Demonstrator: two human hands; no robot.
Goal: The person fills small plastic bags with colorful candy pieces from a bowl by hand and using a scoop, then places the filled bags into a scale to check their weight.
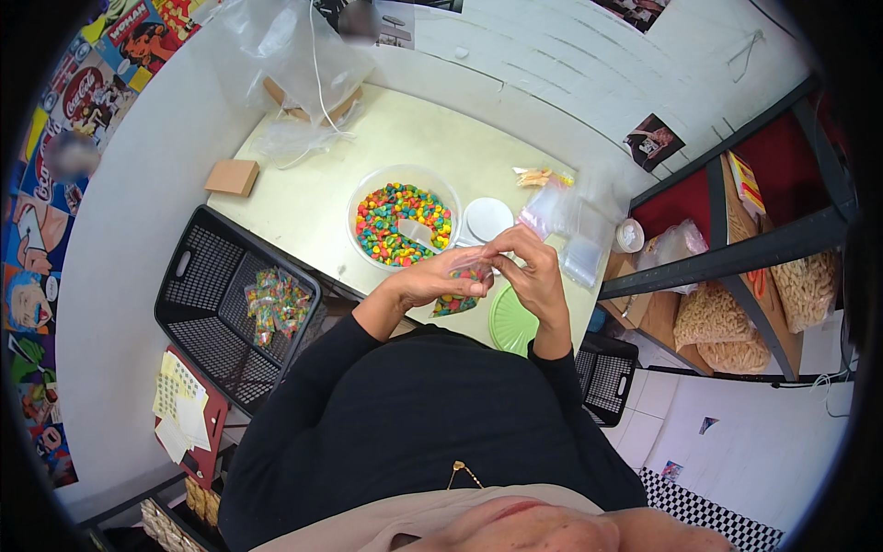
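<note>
My left hand (440, 279) is closed round a small clear plastic bag (453, 304) of multicoloured candies, which hangs over the near edge of the table. At the bag's upper end, my right hand (531, 267) pinches the plastic with thumb and fingertips. Just beyond my hands, a clear round tub (357, 241) holds loose candies in red, yellow, green and blue. A translucent scoop (418, 234) rests in them. Beside the tub sits a white round lid or dish (488, 220). Partly hidden by my right hand and wrist is a green round lid (511, 322).
Left of the table, a black basket (198, 317) contains several filled candy bags (276, 305). Empty clear bags (581, 241) lie at the table's right. A small cardboard box (232, 178) stands at the left edge. Shelves (736, 239) with bagged snacks rise on the right.
</note>
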